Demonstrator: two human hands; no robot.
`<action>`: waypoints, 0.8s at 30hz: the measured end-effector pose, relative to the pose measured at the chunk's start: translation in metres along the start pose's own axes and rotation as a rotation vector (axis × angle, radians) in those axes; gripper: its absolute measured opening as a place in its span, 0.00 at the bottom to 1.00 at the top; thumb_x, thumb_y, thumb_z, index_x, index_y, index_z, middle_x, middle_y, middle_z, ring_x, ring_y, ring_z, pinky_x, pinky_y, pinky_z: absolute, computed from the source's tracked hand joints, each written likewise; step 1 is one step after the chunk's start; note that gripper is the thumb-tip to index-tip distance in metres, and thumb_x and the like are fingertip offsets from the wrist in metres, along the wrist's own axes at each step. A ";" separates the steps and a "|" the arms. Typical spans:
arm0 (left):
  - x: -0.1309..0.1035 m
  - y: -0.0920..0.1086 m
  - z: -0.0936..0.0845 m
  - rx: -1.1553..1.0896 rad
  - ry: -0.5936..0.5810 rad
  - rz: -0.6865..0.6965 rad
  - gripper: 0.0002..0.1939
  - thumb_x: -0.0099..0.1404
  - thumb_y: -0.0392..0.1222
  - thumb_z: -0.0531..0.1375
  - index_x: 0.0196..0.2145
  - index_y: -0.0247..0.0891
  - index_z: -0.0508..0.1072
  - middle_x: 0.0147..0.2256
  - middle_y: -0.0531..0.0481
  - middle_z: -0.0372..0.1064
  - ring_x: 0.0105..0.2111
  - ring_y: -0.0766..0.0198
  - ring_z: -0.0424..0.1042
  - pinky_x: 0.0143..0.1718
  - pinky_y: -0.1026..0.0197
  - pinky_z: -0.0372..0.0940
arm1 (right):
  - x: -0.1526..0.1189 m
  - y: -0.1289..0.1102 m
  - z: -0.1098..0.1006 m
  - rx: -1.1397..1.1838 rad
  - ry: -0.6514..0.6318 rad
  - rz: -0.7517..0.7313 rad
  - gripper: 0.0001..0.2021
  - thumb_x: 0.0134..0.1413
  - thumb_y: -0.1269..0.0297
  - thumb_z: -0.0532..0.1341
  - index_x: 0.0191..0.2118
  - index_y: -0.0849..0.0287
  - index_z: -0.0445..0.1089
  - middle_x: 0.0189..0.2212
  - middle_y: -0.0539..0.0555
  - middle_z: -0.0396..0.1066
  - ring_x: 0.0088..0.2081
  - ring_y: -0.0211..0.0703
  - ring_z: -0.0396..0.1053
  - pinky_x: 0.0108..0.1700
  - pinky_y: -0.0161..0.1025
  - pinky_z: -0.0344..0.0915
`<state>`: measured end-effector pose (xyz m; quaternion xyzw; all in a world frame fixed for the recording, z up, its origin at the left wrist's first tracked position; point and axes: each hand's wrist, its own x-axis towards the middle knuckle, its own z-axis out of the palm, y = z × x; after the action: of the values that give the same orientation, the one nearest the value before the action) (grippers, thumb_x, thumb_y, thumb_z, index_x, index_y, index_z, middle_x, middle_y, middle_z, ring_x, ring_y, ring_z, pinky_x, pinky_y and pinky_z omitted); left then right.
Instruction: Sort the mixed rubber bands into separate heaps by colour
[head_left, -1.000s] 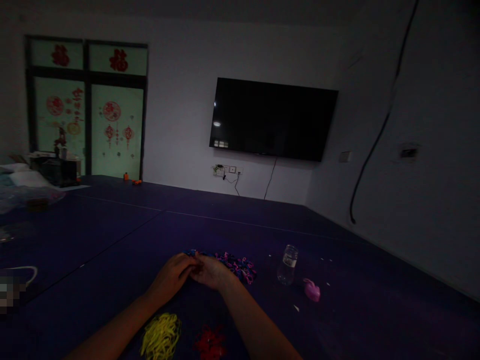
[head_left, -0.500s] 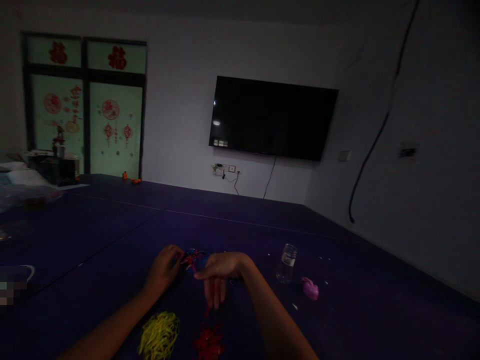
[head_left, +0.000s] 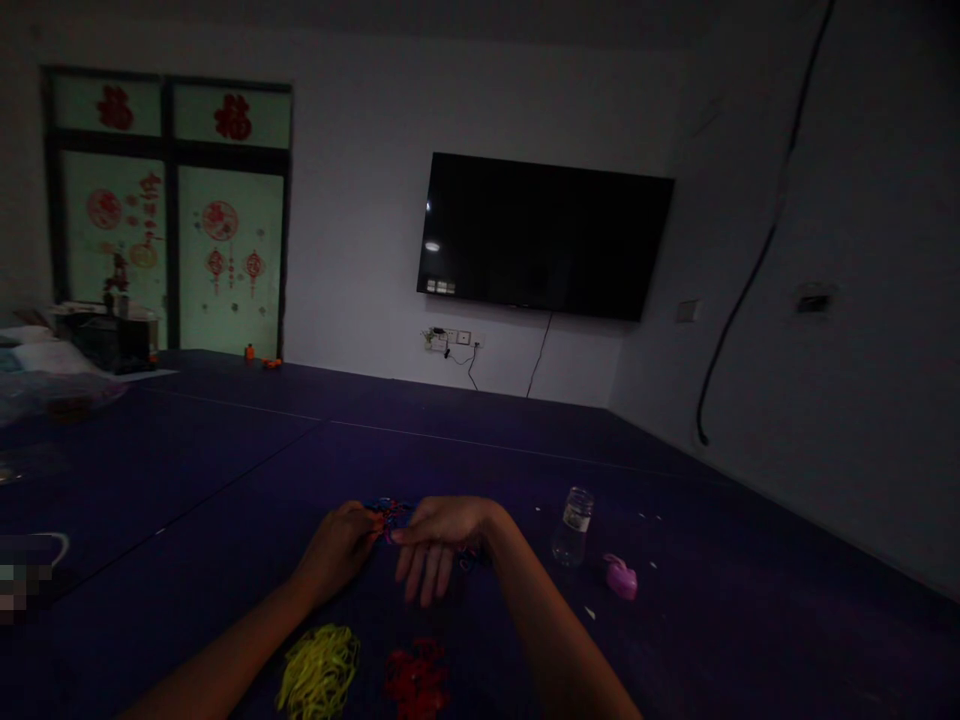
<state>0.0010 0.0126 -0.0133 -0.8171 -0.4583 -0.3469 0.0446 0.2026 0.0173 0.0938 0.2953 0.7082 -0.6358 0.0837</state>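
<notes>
Nearest me on the table (head_left: pixel 712 620), yellow bands (head_left: pixel 320 672) and red bands (head_left: pixel 417 680) lie heaped apart. Beyond, my left hand (head_left: pixel 339 553) curls beside the blue-and-pink loops (head_left: pixel 388 507); my right hand (head_left: pixel 441 537) extends its fingers toward me. Too dim to tell whether either grips anything. The loops, partly hidden behind my hands, should be light, soft, tangle-prone: best pinched singly.
</notes>
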 end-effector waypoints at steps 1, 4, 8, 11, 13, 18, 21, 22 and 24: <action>0.000 0.000 0.000 0.019 -0.007 0.000 0.11 0.61 0.31 0.52 0.33 0.39 0.73 0.32 0.47 0.72 0.34 0.61 0.69 0.33 0.63 0.62 | 0.004 0.002 -0.002 -0.015 0.091 -0.044 0.23 0.50 0.45 0.58 0.30 0.65 0.72 0.22 0.56 0.74 0.23 0.42 0.73 0.26 0.36 0.67; 0.000 0.000 0.000 0.036 -0.019 0.025 0.10 0.63 0.34 0.52 0.32 0.39 0.74 0.31 0.47 0.72 0.34 0.61 0.69 0.33 0.63 0.61 | 0.026 0.012 -0.010 -0.163 0.459 -0.140 0.16 0.58 0.58 0.52 0.33 0.64 0.72 0.23 0.54 0.74 0.22 0.37 0.71 0.24 0.32 0.64; -0.001 -0.001 -0.001 -0.030 -0.030 0.048 0.11 0.62 0.34 0.53 0.35 0.41 0.75 0.34 0.47 0.73 0.35 0.61 0.70 0.36 0.62 0.62 | 0.057 0.030 -0.013 -0.607 0.841 -0.228 0.14 0.51 0.76 0.53 0.37 0.60 0.75 0.34 0.54 0.76 0.35 0.39 0.72 0.35 0.31 0.64; -0.001 0.000 -0.003 -0.048 -0.047 0.020 0.12 0.60 0.32 0.53 0.34 0.41 0.76 0.33 0.48 0.73 0.36 0.61 0.70 0.37 0.61 0.63 | 0.071 0.043 -0.008 -0.862 0.903 -0.298 0.21 0.48 0.80 0.52 0.43 0.55 0.74 0.42 0.54 0.74 0.45 0.42 0.69 0.44 0.34 0.62; 0.000 0.002 -0.004 -0.039 -0.054 -0.020 0.13 0.58 0.29 0.53 0.31 0.40 0.76 0.32 0.48 0.73 0.36 0.61 0.70 0.37 0.61 0.63 | 0.074 0.050 -0.005 -0.958 0.912 -0.305 0.22 0.49 0.79 0.51 0.47 0.54 0.72 0.44 0.55 0.72 0.47 0.44 0.67 0.46 0.36 0.61; 0.001 0.006 -0.007 0.016 -0.074 -0.098 0.15 0.55 0.26 0.53 0.31 0.40 0.76 0.34 0.48 0.74 0.38 0.60 0.69 0.40 0.60 0.62 | 0.078 0.060 -0.005 -1.042 0.914 -0.298 0.20 0.51 0.76 0.51 0.47 0.54 0.71 0.44 0.55 0.72 0.47 0.44 0.66 0.46 0.36 0.60; 0.001 0.005 -0.006 0.051 -0.100 -0.124 0.14 0.55 0.27 0.54 0.31 0.40 0.76 0.33 0.48 0.73 0.38 0.60 0.69 0.40 0.60 0.62 | 0.080 0.064 -0.006 -1.051 0.949 -0.287 0.18 0.51 0.75 0.51 0.43 0.57 0.73 0.43 0.56 0.72 0.46 0.44 0.66 0.46 0.36 0.60; 0.001 0.004 -0.005 0.061 -0.107 -0.134 0.13 0.55 0.27 0.54 0.30 0.40 0.76 0.33 0.48 0.73 0.38 0.60 0.69 0.40 0.60 0.62 | 0.081 0.065 -0.007 -1.049 0.964 -0.281 0.17 0.51 0.75 0.51 0.42 0.57 0.73 0.42 0.56 0.72 0.46 0.43 0.66 0.46 0.36 0.59; 0.001 0.002 -0.004 0.071 -0.116 -0.149 0.13 0.55 0.27 0.54 0.29 0.40 0.76 0.33 0.48 0.73 0.39 0.59 0.69 0.41 0.60 0.61 | 0.082 0.065 -0.007 -1.039 0.989 -0.264 0.15 0.51 0.75 0.52 0.39 0.58 0.74 0.41 0.56 0.72 0.46 0.43 0.66 0.46 0.35 0.59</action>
<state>0.0008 0.0099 -0.0091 -0.7975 -0.5314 -0.2848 0.0208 0.1718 0.0504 -0.0014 0.3825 0.9032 -0.0144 -0.1941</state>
